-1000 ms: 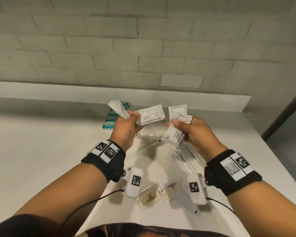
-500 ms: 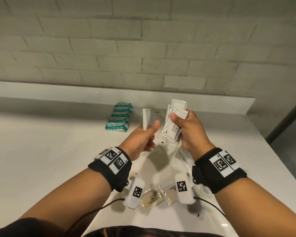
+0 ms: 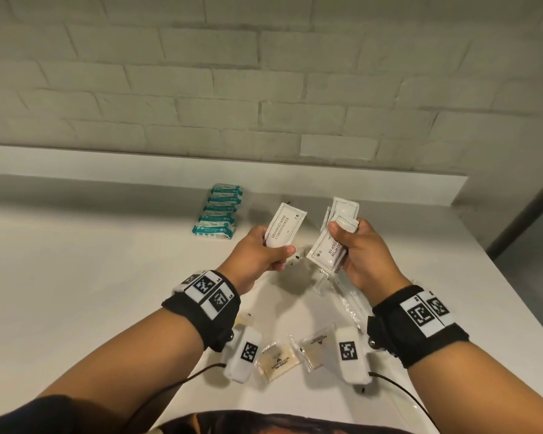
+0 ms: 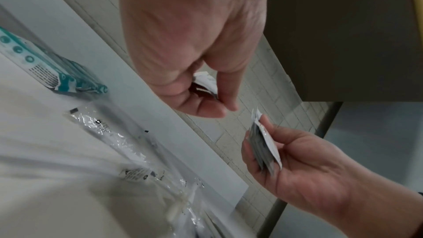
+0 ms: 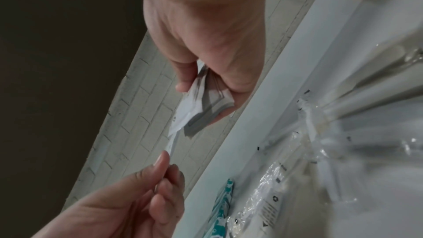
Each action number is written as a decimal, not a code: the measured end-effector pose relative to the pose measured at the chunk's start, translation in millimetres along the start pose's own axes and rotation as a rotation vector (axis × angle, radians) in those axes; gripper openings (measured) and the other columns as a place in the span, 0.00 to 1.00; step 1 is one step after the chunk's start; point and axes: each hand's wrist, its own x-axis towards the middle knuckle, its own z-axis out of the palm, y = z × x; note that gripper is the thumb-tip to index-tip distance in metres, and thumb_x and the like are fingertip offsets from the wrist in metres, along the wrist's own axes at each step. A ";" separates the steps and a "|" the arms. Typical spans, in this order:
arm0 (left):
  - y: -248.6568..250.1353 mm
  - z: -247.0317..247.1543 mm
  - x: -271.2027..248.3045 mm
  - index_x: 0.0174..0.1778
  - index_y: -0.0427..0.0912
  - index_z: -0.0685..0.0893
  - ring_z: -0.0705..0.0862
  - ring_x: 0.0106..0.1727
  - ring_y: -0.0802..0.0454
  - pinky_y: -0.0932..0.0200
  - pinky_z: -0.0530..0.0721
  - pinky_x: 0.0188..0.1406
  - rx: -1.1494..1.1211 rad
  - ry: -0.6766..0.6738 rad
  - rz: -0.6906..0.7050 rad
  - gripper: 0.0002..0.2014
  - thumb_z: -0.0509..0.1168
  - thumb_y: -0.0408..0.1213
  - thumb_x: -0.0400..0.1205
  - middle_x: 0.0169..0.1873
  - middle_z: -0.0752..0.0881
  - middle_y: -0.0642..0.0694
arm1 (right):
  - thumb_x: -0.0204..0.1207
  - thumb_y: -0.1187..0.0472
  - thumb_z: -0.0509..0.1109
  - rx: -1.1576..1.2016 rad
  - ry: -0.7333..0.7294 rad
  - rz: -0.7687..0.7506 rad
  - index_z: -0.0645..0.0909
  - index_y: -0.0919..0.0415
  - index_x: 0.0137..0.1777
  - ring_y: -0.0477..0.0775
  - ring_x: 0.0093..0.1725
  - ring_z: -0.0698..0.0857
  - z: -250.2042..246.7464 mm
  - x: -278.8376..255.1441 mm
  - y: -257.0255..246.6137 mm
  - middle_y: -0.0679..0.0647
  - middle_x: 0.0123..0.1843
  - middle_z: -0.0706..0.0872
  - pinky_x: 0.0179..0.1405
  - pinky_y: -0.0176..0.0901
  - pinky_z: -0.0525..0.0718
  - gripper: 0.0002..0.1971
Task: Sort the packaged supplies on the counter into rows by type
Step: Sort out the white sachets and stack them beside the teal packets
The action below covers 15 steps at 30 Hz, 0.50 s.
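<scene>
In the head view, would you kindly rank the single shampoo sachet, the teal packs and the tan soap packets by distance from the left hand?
1. Shampoo sachet, held in the left hand.
2. Teal packs, up-left by the wall.
3. Tan soap packets, near edge, below the wrists.

White brick wall [image 3: 264, 89] behind a white counter [image 3: 76, 277].

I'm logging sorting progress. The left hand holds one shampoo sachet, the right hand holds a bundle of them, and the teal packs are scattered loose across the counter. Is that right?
Not quite. The teal packs lie in one neat row near the back of the counter, as the head view shows. The rest stands: left hand holds one shampoo sachet, right hand a bundle of sachets.
</scene>
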 end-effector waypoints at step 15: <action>41.1 -12.1 -0.5 0.68 0.55 0.71 0.89 0.47 0.46 0.53 0.86 0.55 0.267 -0.198 0.162 0.35 0.77 0.26 0.70 0.45 0.89 0.41 | 0.75 0.64 0.74 -0.943 -0.486 -0.157 0.75 0.56 0.60 0.43 0.43 0.86 21.7 -21.5 -43.5 0.48 0.49 0.88 0.41 0.35 0.83 0.16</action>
